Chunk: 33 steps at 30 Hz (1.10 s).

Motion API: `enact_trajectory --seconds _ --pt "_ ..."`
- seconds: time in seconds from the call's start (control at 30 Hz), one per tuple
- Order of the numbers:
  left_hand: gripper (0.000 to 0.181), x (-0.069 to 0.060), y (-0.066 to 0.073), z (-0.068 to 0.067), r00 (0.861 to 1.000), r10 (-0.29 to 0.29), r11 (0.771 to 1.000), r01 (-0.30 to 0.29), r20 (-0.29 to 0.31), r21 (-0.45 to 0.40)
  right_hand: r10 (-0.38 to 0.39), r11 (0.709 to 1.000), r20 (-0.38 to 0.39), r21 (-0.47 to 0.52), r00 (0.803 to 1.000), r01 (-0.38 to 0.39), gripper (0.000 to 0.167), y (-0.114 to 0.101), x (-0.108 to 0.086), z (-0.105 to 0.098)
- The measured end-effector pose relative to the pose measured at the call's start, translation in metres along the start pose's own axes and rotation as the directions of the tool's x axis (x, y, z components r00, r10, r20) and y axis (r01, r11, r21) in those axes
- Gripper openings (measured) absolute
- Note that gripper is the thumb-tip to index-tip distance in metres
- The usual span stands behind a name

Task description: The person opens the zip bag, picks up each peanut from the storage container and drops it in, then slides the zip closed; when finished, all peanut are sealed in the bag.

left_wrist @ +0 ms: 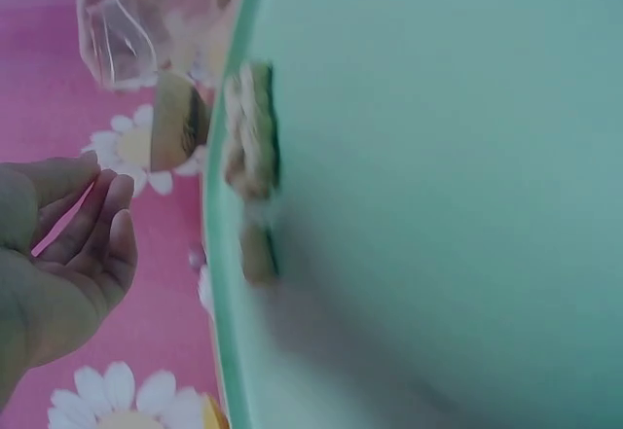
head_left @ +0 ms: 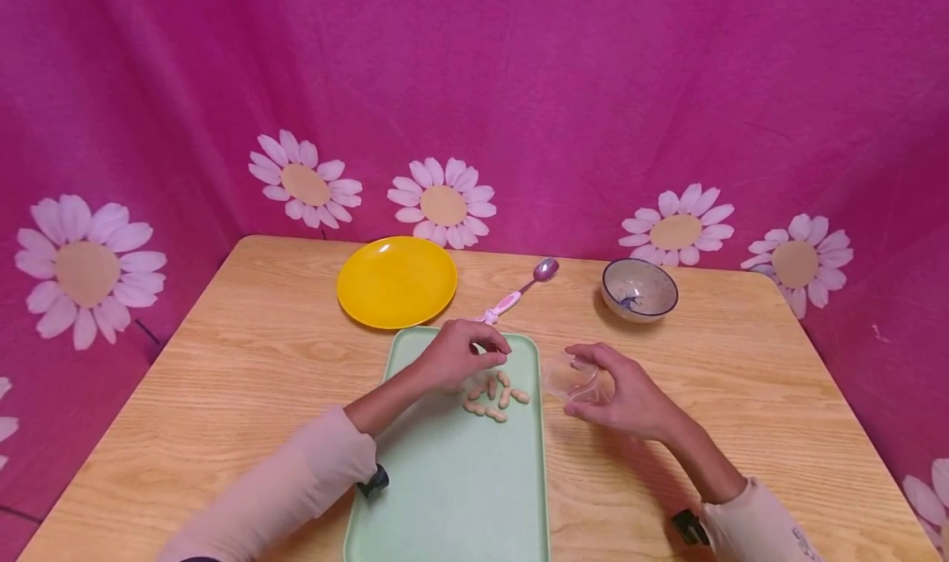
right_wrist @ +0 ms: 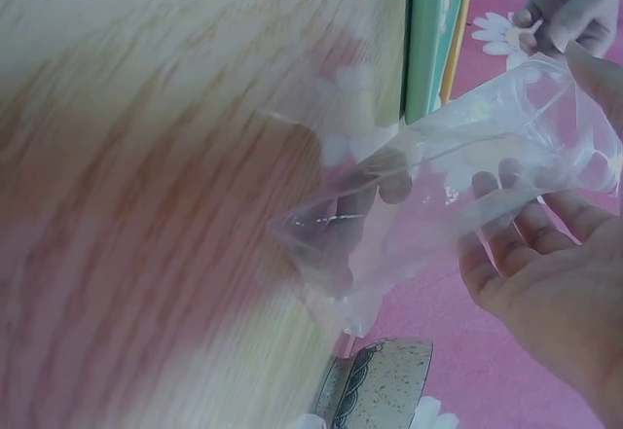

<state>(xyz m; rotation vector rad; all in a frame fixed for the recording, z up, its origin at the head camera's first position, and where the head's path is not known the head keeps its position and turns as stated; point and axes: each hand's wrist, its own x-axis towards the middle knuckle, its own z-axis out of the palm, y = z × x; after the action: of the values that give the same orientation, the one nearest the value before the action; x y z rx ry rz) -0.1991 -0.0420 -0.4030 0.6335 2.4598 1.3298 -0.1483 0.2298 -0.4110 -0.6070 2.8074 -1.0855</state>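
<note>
Several unshelled peanuts (head_left: 505, 397) lie in a loose group on the upper right part of a pale green tray (head_left: 474, 480). My left hand (head_left: 460, 354) hovers just above them, thumb and fingers loosely bent; nothing shows between the fingertips in the left wrist view. Right of the tray, my right hand (head_left: 623, 391) holds a clear plastic bag (right_wrist: 428, 181) between thumb and fingers. The bag is see-through, and its far end hangs over the wooden table. In the left wrist view, some peanuts (left_wrist: 251, 132) appear beside the tray's edge.
Behind the tray sits a yellow plate (head_left: 397, 282). A spoon (head_left: 507, 302) with a pink and white handle lies to its right. A patterned bowl (head_left: 639, 290) stands at the back right of the wooden table (head_left: 282, 356). Pink flowered cloth (head_left: 549, 92) hangs around the table.
</note>
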Motion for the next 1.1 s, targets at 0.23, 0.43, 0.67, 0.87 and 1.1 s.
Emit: enact_trajectory --seconds 0.23,0.43,0.67,0.87,1.1 --pt "0.016 -0.007 -0.021 -0.019 0.994 -0.101 0.993 0.098 0.031 0.072 -0.018 1.000 -0.003 0.003 1.000 0.018 0.073 -0.001 0.000 0.000" --pt "0.015 -0.018 -0.036 -0.026 0.992 -0.103 0.990 0.096 0.072 0.100 -0.006 1.000 -0.006 -0.001 1.000 0.006 0.071 0.001 0.000 0.000" --pt "0.015 -0.026 -0.046 -0.023 0.991 -0.101 0.990 0.092 0.087 0.112 0.015 1.000 0.002 0.003 1.000 -0.015 0.071 0.002 -0.001 -0.001" --pt "0.015 -0.027 -0.050 -0.021 0.991 -0.099 0.989 0.088 0.089 0.117 0.020 1.000 0.008 0.006 1.000 -0.020 0.070 0.002 -0.001 -0.001" --pt "0.011 -0.027 -0.052 -0.019 0.992 -0.100 0.987 0.090 0.073 0.134 0.014 1.000 -0.002 0.008 1.000 -0.014 0.070 0.001 -0.001 -0.001"
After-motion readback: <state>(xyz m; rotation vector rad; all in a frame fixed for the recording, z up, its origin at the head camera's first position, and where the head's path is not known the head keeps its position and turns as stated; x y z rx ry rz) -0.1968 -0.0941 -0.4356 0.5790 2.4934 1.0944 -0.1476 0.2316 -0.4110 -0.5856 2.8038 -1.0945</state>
